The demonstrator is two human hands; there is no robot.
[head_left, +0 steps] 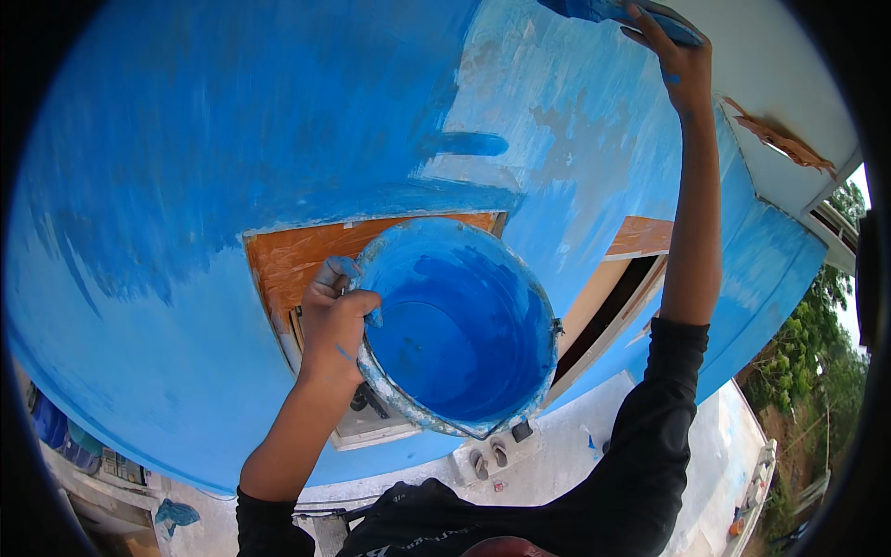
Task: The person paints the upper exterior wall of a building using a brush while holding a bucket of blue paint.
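Observation:
My left hand [336,311] grips the rim of a paint-smeared bucket [540,295], its thumb over the edge. Blue paint [455,348] coats the bucket's inside and bottom. Raised high at the upper right, my right hand [673,58] is closed around a wide blue-stained paintbrush [587,8]. The brush is up by the wall [306,102], partly cut off by the picture's edge; whether its bristles touch the wall I cannot tell. Deep blue covers the wall's left part, while the area below the brush is paler and patchy.
A wood-framed doorway [297,251] lies behind the bucket, and another opening [640,237] is to its right. A ceiling panel [789,65] has a torn brown strip. Far below, shoes [488,459] rest on a step. Greenery [807,343] stands at the right.

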